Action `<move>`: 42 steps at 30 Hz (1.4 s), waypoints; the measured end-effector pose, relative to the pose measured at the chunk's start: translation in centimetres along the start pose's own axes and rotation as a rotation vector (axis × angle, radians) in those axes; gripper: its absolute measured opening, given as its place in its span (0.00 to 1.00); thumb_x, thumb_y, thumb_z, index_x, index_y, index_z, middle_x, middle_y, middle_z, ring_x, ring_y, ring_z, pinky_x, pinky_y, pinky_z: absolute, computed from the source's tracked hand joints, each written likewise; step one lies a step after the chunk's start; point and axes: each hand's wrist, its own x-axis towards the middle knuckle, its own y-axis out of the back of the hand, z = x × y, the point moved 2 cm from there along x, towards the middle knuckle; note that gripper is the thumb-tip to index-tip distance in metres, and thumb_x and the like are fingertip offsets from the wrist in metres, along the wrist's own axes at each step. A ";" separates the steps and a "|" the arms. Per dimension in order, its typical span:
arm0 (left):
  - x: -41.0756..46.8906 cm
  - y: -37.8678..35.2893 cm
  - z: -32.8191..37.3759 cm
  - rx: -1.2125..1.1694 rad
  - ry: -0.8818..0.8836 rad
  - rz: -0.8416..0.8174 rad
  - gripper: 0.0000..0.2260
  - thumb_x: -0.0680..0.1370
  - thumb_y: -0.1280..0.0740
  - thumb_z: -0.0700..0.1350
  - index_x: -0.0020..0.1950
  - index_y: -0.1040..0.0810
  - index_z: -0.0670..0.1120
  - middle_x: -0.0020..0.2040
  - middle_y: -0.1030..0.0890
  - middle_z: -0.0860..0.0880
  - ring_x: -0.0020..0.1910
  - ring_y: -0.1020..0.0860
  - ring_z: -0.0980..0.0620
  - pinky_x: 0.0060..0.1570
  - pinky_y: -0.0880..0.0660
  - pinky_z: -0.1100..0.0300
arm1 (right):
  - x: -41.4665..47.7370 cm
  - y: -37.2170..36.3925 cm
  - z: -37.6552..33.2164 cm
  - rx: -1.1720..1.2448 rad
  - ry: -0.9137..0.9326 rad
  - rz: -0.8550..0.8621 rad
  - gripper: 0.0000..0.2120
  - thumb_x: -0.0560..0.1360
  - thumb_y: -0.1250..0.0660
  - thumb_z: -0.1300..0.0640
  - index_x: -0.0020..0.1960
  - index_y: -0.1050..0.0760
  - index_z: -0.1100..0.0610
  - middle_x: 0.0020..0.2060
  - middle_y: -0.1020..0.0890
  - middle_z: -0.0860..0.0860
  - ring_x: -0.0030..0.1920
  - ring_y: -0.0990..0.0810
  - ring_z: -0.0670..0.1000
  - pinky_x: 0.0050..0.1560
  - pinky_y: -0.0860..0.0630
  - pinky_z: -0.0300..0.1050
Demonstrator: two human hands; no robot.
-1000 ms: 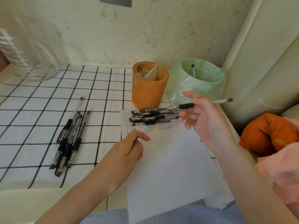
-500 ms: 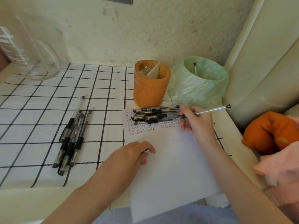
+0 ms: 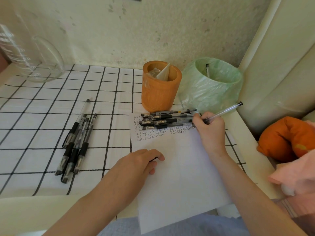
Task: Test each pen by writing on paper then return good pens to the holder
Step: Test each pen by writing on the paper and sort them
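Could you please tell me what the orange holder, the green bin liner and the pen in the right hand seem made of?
The orange holder looks like matt bamboo or wood, judging by its thick wall. The green bin liner is thin, crinkled, translucent plastic film. The pen in the right hand has a clear, glossy plastic barrel with a black end plug.

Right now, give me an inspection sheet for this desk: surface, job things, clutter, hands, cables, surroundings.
Surface: white tablecloth with black grid.
Job's things: paper sheet, test marks at top; pile of black pens across them; second pen bunch on the cloth; orange pen holder, no pens showing.
Clutter: green-bagged bin holding one pen; glass beaker on its side.
Hands: left hand rests on the paper, fingers curled; right hand grips a clear pen.
Cables: nothing seen.
Surroundings: wall, orange cushion.
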 end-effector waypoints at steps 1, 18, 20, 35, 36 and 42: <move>0.0 0.0 0.0 0.001 0.000 -0.001 0.12 0.81 0.46 0.44 0.59 0.28 0.57 0.39 0.28 0.58 0.41 0.27 0.59 0.42 0.34 0.70 | 0.0 0.0 0.1 -0.004 0.002 -0.004 0.17 0.75 0.35 0.64 0.29 0.35 0.62 0.24 0.36 0.55 0.25 0.41 0.47 0.25 0.42 0.35; 0.1 -0.1 0.1 0.025 -0.017 0.024 0.13 0.81 0.46 0.43 0.58 0.28 0.57 0.41 0.27 0.57 0.42 0.26 0.59 0.42 0.34 0.70 | 0.1 -0.3 0.5 -0.021 0.039 -0.041 0.18 0.75 0.35 0.63 0.31 0.36 0.68 0.25 0.34 0.60 0.27 0.39 0.52 0.27 0.41 0.40; 0.1 -0.1 0.1 0.025 -0.018 0.023 0.13 0.81 0.46 0.43 0.58 0.28 0.57 0.40 0.27 0.57 0.42 0.27 0.59 0.41 0.34 0.71 | 0.1 -0.3 0.6 -0.018 0.032 -0.035 0.17 0.75 0.35 0.63 0.30 0.37 0.66 0.25 0.34 0.59 0.28 0.39 0.52 0.28 0.41 0.42; 0.1 -0.2 -0.1 0.036 -0.019 0.027 0.12 0.81 0.46 0.44 0.58 0.28 0.58 0.40 0.27 0.57 0.43 0.26 0.58 0.41 0.34 0.70 | 0.3 -0.3 0.6 -0.025 0.034 -0.040 0.15 0.72 0.35 0.67 0.30 0.37 0.65 0.25 0.37 0.55 0.28 0.41 0.47 0.27 0.43 0.37; 0.1 -0.2 -0.1 0.038 -0.020 0.027 0.12 0.81 0.46 0.44 0.58 0.28 0.58 0.40 0.27 0.57 0.43 0.26 0.58 0.41 0.34 0.70 | 0.3 -0.3 0.6 -0.022 0.033 -0.042 0.14 0.72 0.35 0.68 0.30 0.37 0.67 0.25 0.37 0.55 0.28 0.41 0.47 0.27 0.43 0.37; 0.3 -0.3 0.0 0.045 -0.019 0.023 0.12 0.81 0.46 0.44 0.59 0.29 0.58 0.39 0.28 0.58 0.42 0.26 0.59 0.40 0.34 0.72 | 0.3 -0.2 0.7 -0.002 0.033 -0.036 0.15 0.73 0.36 0.67 0.30 0.37 0.65 0.26 0.36 0.57 0.29 0.40 0.51 0.27 0.43 0.40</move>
